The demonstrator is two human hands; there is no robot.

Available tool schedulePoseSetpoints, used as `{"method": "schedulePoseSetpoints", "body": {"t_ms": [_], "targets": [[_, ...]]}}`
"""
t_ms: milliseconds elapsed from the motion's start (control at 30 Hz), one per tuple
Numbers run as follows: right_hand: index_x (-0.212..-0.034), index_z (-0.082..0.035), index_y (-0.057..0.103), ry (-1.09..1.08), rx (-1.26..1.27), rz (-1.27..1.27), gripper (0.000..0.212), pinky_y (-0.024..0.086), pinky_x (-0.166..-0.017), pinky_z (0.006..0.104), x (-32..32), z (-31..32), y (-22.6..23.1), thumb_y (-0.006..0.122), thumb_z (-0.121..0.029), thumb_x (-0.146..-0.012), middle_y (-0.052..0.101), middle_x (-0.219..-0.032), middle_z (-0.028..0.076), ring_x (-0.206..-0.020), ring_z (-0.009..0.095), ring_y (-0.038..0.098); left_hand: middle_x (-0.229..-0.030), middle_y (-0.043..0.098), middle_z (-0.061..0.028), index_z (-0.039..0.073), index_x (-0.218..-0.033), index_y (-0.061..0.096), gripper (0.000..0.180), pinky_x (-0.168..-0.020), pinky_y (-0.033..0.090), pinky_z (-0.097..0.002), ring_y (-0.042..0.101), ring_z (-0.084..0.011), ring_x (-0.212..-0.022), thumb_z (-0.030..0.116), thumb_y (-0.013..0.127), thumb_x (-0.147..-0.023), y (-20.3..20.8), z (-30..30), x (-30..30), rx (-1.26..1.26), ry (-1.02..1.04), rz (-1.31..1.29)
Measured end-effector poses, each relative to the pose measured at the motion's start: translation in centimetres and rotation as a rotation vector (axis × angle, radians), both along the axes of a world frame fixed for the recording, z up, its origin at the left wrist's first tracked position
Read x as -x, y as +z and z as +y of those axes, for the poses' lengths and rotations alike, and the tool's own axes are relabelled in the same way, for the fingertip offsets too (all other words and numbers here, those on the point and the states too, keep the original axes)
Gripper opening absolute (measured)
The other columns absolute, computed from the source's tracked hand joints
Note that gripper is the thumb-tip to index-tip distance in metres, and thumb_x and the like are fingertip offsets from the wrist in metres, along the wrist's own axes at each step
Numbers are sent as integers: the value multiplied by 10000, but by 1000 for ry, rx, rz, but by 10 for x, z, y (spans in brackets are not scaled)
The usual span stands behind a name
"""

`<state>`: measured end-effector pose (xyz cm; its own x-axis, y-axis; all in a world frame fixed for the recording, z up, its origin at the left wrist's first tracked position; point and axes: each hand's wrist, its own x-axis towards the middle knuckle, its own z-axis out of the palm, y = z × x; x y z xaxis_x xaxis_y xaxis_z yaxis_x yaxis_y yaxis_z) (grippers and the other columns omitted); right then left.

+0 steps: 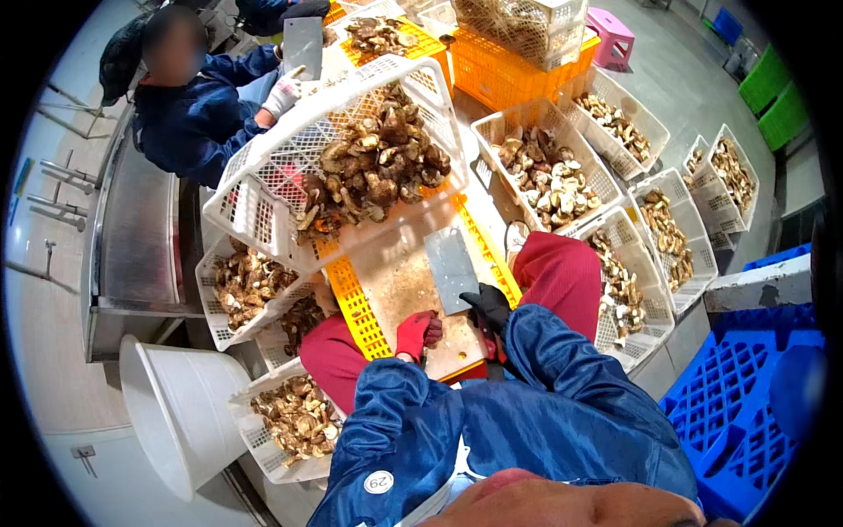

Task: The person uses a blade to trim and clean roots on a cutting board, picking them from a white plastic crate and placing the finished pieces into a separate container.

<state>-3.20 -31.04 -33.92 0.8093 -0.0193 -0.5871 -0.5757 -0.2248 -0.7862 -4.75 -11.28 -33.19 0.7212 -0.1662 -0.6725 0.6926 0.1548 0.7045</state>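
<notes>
My left hand (419, 334), in a red glove with dark fingers, is curled close above the cutting board (399, 272). Whatever its fingers hold, if anything, is hidden. In a black glove, my right hand (488, 309) is closed at the near end of a cleaver (449, 263). The broad grey blade lies over the board and points away from me. Beneath the board, a yellow crate (356, 307) stands between my knees. A tilted white basket (255, 220) rests at the board's far end, with a heap of brown mushrooms (378, 167) in it.
White baskets of mushrooms stand to my right (606, 189) and left (219, 329). A white tub (180, 413) is at lower left, blue pallets (729, 386) at right. Across from me, a co-worker (189, 114) in gloves holds another cleaver (303, 44). Behind are orange crates (479, 75) and a pink stool (610, 37).
</notes>
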Motion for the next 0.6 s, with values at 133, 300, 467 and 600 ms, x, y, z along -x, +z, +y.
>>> {"method": "schedulePoseSetpoints", "body": {"t_ms": [133,300,467,600], "targets": [[-941,-21,539,18,-15,-62,302,439,-405,337,-4,-1,-11,607,-253,-761,561,-582,109,-454,199,549,-678,515,-65,-2,-1028,514,254,-414,375,-229,475,-144,-489,157,442,-844,5,3,-3,90,-41,10],[-942,-34,545,-66,-83,-13,280,438,-403,335,-4,-1,-8,605,-240,-763,556,-577,109,-446,198,545,-698,527,-67,-14,-1076,486,304,-436,385,-235,484,-141,-517,186,454,-850,33,-6,-2,92,-13,19],[-939,-36,541,4,-59,-52,268,430,-383,316,-4,2,-5,596,-244,-779,558,-563,101,-415,193,532,-696,523,-71,-20,-1083,479,312,-443,385,-238,476,-141,-516,182,461,-846,-27,14,-3,150,-63,-30],[-927,-49,568,-15,-70,-26,287,445,-420,311,0,3,1,597,-294,-781,588,-598,88,-461,183,564,-713,542,-84,-17,-1067,499,297,-444,396,-238,491,-145,-520,173,476,-841,-18,12,-2,167,-76,-27]]}}
